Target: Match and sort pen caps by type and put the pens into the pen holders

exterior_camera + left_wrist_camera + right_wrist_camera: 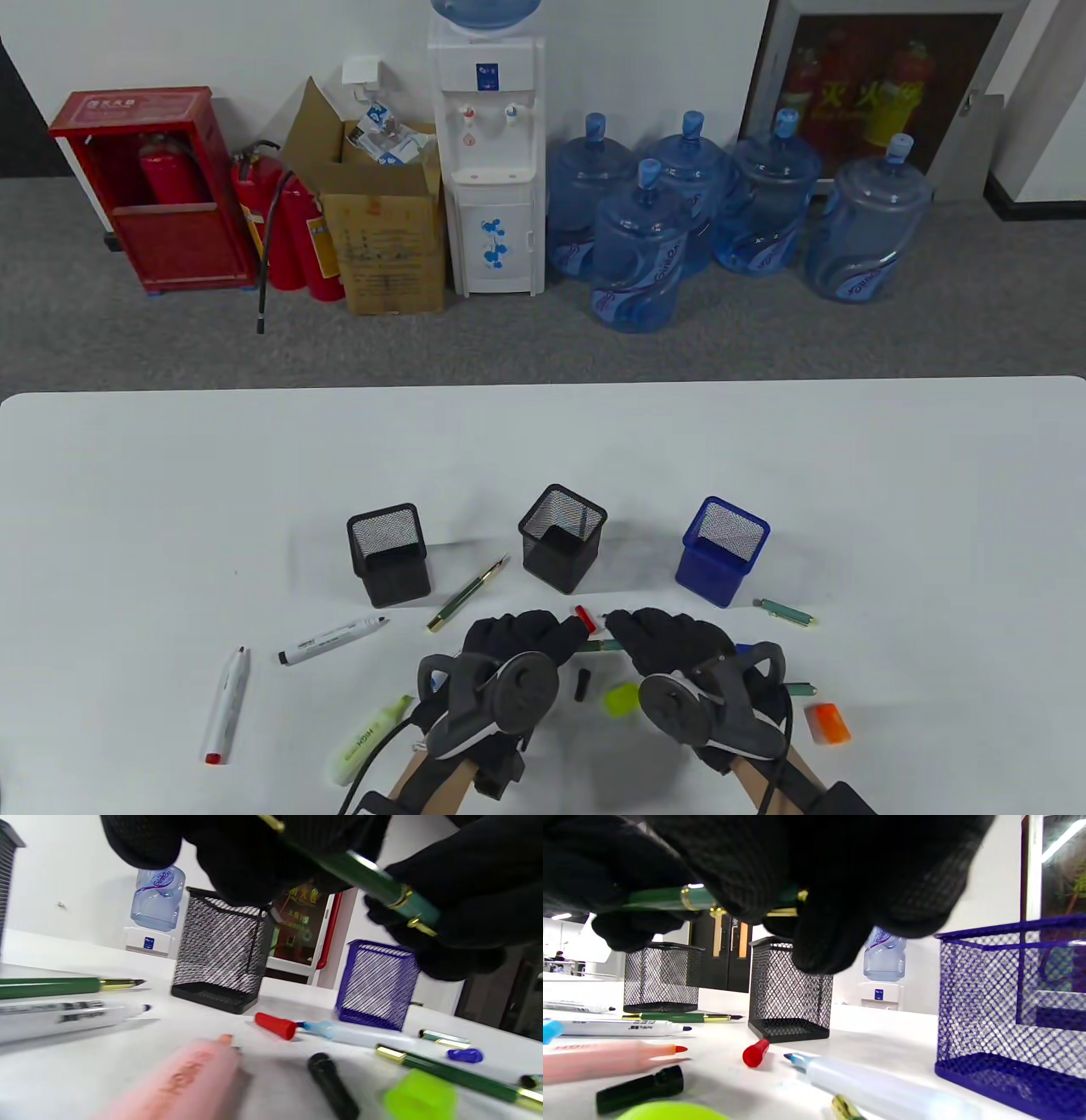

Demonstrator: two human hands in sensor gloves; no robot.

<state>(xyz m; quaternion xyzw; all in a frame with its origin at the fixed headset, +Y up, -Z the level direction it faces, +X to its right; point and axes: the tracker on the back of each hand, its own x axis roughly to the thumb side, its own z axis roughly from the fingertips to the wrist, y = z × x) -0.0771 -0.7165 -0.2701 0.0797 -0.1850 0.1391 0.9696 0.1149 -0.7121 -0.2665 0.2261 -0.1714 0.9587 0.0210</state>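
Just above the table, in front of the middle black mesh holder (562, 536), both gloved hands hold one green pen (604, 645) with gold trim between them. My left hand (556, 635) grips its darker barrel (339, 861). My right hand (632, 632) pinches the lighter end with the gold ring and clip (418, 914). In the right wrist view the green pen (666, 897) shows under my fingers (814, 942). A second black holder (386, 552) stands to the left and a blue holder (723, 548) to the right.
Loose on the table lie a red cap (582, 617), a black cap (583, 684), a lime cap (621, 699), an orange cap (827, 723), a green pen cap (785, 611), an uncapped green fountain pen (467, 594), two white markers (333, 641) (226, 707) and a green highlighter (366, 739).
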